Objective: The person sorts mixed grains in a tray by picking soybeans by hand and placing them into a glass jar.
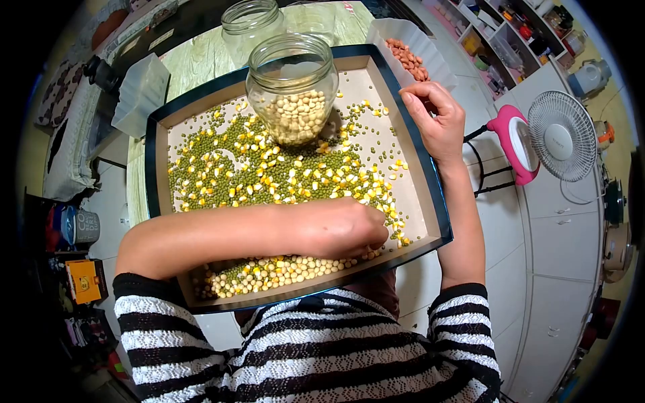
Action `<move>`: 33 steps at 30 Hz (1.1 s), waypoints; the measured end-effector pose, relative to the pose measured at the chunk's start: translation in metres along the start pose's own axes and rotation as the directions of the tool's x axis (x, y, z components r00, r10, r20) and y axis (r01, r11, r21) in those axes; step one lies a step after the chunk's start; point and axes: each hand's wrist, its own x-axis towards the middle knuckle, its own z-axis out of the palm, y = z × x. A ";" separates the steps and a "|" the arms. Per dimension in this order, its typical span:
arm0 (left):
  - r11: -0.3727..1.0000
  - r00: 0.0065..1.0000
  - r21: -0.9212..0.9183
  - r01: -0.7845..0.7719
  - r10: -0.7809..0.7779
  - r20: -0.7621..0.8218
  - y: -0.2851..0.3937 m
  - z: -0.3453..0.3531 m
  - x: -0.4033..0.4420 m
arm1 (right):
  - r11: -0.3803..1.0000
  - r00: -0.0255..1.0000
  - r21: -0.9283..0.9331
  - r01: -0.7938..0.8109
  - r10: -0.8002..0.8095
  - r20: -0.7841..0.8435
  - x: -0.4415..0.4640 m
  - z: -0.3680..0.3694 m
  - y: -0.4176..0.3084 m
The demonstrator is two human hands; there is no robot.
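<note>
A dark-rimmed shallow box (pixel 422 168) holds green beans (pixel 235 158), yellow corn kernels (pixel 292 173) and pale round beans (pixel 295 269). My left hand (pixel 356 228) is low over the box's right part, palm down, its fingers curled together among the kernels; what they hold is hidden. Beside the box's upper right rim is my right hand (pixel 440 121), thumb and forefinger tips brought together; nothing can be made out between them. An open glass jar (pixel 292 87), partly filled with pale round beans, stands in the box's upper middle.
Behind the box, another glass jar (pixel 252 27) stands on the light green table (pixel 195 64). A translucent container of reddish nuts (pixel 410 57) is at upper right, an upright translucent container (pixel 142 94) at left. A fan (pixel 561 138) sits beyond a pink-backed chair (pixel 514 144).
</note>
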 end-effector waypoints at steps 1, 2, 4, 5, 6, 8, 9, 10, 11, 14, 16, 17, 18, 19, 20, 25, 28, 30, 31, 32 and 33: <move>0.999 0.999 0.011 0.032 -0.032 0.030 0.002 -0.001 0.001 | 1.000 1.000 0.005 0.000 0.000 -0.003 0.000 0.000 0.000; 0.998 0.996 0.023 0.063 -0.064 0.060 0.003 -0.001 0.002 | 1.000 1.000 0.006 0.001 -0.001 -0.001 0.000 0.001 0.000; 0.996 0.993 0.038 0.084 -0.086 0.075 0.002 0.001 0.002 | 1.000 1.000 0.006 -0.003 0.003 -0.001 0.000 0.000 -0.001; 0.993 0.990 0.053 0.104 -0.109 0.091 0.001 0.002 0.002 | 1.000 1.000 0.006 -0.004 0.004 -0.001 0.000 0.000 -0.001; 0.993 0.990 0.053 0.104 -0.108 0.092 0.001 0.001 0.003 | 1.000 1.000 -0.004 0.000 0.000 0.000 0.001 0.000 -0.001; 0.994 0.987 0.020 0.109 -0.111 0.118 0.002 0.000 0.004 | 1.000 1.000 -0.013 0.003 -0.003 0.002 0.000 0.000 -0.001; 0.994 0.987 0.020 0.109 -0.111 0.117 0.002 0.001 0.004 | 1.000 1.000 -0.015 0.002 -0.002 0.004 0.000 -0.001 -0.001; 0.996 0.991 0.011 0.087 -0.088 0.101 0.003 0.003 0.003 | 1.000 1.000 -0.017 0.001 -0.001 0.006 0.001 -0.001 -0.001; 0.998 0.994 0.004 0.065 -0.065 0.083 0.003 0.004 0.002 | 1.000 1.000 -0.017 0.004 -0.004 0.006 0.001 -0.001 -0.001; 0.996 0.992 0.006 0.083 -0.084 0.092 0.004 0.009 0.001 | 1.000 1.000 -0.010 0.009 -0.009 0.005 0.001 0.000 0.000; 0.996 0.993 -0.053 0.072 -0.067 0.096 0.007 0.004 -0.002 | 0.998 0.997 0.000 0.060 -0.060 -0.053 0.002 0.003 0.000; 0.991 0.994 -0.117 0.058 -0.046 0.100 0.009 0.000 -0.004 | 0.998 0.996 0.005 0.065 -0.064 -0.055 0.003 0.003 0.000; 0.992 0.994 -0.112 0.062 -0.051 0.100 0.011 -0.010 -0.005 | 0.998 0.997 0.009 0.056 -0.055 -0.053 0.002 0.003 0.000; 0.989 0.997 -0.142 0.031 -0.019 0.081 0.013 -0.024 -0.005 | 0.999 0.998 0.013 0.046 -0.045 -0.051 0.002 0.003 0.000; 0.985 0.998 -0.172 -0.002 0.013 0.062 0.020 -0.034 -0.006 | 0.999 0.997 0.017 0.047 -0.047 -0.054 0.002 0.003 0.000; 0.832 0.877 0.527 0.175 0.110 -0.467 0.047 -0.099 -0.020 | 0.998 0.998 0.058 0.030 -0.027 -0.052 0.001 0.003 0.000; 0.781 0.753 0.508 0.363 0.074 -0.654 0.045 -0.127 -0.032 | 0.999 0.998 0.037 0.036 -0.034 -0.045 0.000 0.003 0.001; 0.770 0.728 0.493 0.406 0.054 -0.684 0.040 -0.136 -0.037 | 0.998 0.998 0.041 0.040 -0.038 -0.048 0.000 0.003 0.002; 0.748 0.713 0.470 0.469 -0.006 -0.701 0.039 -0.138 -0.038 | 0.998 0.998 0.045 0.043 -0.040 -0.052 0.000 0.003 0.002; 0.722 0.694 0.446 0.529 -0.066 -0.717 0.037 -0.139 -0.040 | 0.998 0.998 0.044 0.040 -0.038 -0.050 0.000 0.003 0.001; 0.726 0.695 0.442 0.527 -0.070 -0.715 0.037 -0.137 -0.040 | 0.999 1.000 0.029 0.021 -0.021 -0.024 0.000 0.002 0.000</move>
